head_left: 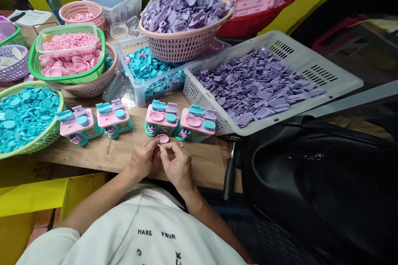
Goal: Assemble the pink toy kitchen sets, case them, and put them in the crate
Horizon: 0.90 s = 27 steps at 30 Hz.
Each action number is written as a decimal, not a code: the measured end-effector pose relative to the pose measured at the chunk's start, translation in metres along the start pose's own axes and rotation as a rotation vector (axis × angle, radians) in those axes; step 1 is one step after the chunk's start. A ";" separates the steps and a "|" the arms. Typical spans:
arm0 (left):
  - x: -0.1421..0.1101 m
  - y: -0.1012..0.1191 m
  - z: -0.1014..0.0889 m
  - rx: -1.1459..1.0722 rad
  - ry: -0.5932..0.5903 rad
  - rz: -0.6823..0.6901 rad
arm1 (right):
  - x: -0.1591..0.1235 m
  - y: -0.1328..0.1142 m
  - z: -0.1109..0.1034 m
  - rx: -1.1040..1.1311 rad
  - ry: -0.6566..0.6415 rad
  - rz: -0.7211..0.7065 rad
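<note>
Over the front of the table, my left hand (143, 158) and my right hand (177, 166) meet with thumbs and forefingers pinched. A tiny pink piece (159, 145) shows between the fingertips of both hands; its exact kind is too small to make out. Just beyond them is a round pink toy dish (162, 138), and I cannot tell whether the fingers touch it. Another small pink bit (181, 144) lies to the right. Behind stand toy kitchen counters in pink and teal: two near my hands (161, 118) (196, 122), and two farther left (80, 124) (114, 118).
A green basket of blue parts (60, 134) stands at left, a green basket of pink parts (32, 66) behind it. A white crate of purple parts (342, 78) fills the right. A black-handled hammer (229, 178) hangs at the table edge beside a black bag (311, 190).
</note>
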<state>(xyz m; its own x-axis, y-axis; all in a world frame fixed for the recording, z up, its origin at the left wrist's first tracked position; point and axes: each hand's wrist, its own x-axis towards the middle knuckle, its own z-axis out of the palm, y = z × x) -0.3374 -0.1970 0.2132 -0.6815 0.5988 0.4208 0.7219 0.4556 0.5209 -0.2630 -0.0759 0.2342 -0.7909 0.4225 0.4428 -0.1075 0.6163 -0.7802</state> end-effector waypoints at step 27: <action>-0.003 -0.063 -0.124 -0.147 0.396 -0.415 | 0.110 -0.034 0.105 -0.212 -0.399 -0.799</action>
<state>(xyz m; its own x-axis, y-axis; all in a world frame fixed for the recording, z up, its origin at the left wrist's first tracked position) -0.3958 -0.3092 0.2717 -0.9167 0.0852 0.3904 0.3803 0.4857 0.7871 -0.4098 -0.1200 0.2630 -0.6824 -0.4182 0.5996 -0.6303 0.7520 -0.1929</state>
